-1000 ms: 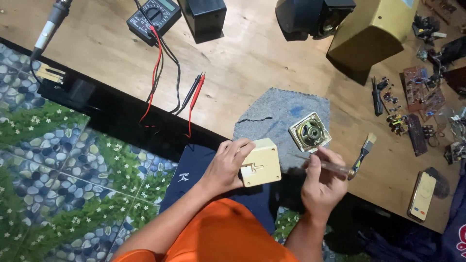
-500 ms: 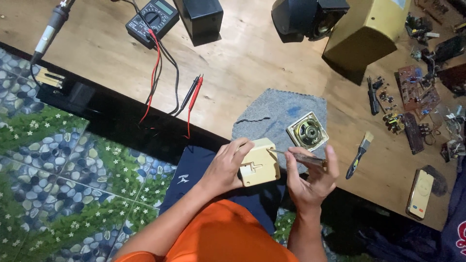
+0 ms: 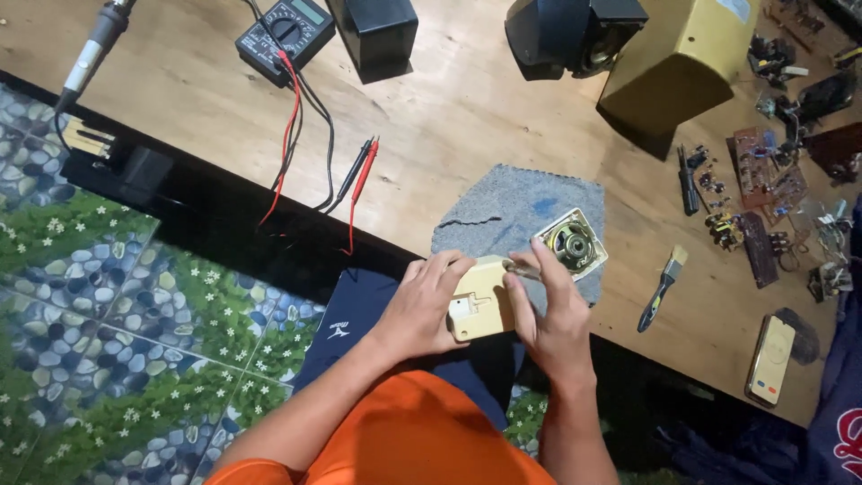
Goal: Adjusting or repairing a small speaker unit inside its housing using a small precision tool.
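**Two hands on a small cream casing**

Both hands meet at the near edge of the wooden table [image 3: 467, 135], over the person's lap. The left hand [image 3: 422, 305] wraps around the left side of a small cream plastic casing [image 3: 480, 301], fingers curled over its top edge, apparently to keep it steady and tilted toward the eye. The right hand [image 3: 552, 319] grips a thin metal tool [image 3: 523, 269], likely a screwdriver, its tip meeting the casing's upper right corner; the handle is hidden in the palm, so the exact tool is uncertain.

Just beyond the fingers lies a grey cloth [image 3: 512, 211], and on its right part rests a small round speaker [image 3: 572, 244] in a pale square frame, cone upward, probably set there to cushion it. To the right, a small brush [image 3: 662, 287] lies on the bare wood, with a flat cream handset [image 3: 770, 357] near the table edge and a scatter of circuit boards [image 3: 763, 180] beyond.

Farther off stand a black multimeter [image 3: 285, 27] with red and black probe leads [image 3: 359, 175] trailing toward the edge, a soldering iron [image 3: 90, 49] at the left, and a gold speaker box [image 3: 678, 63].
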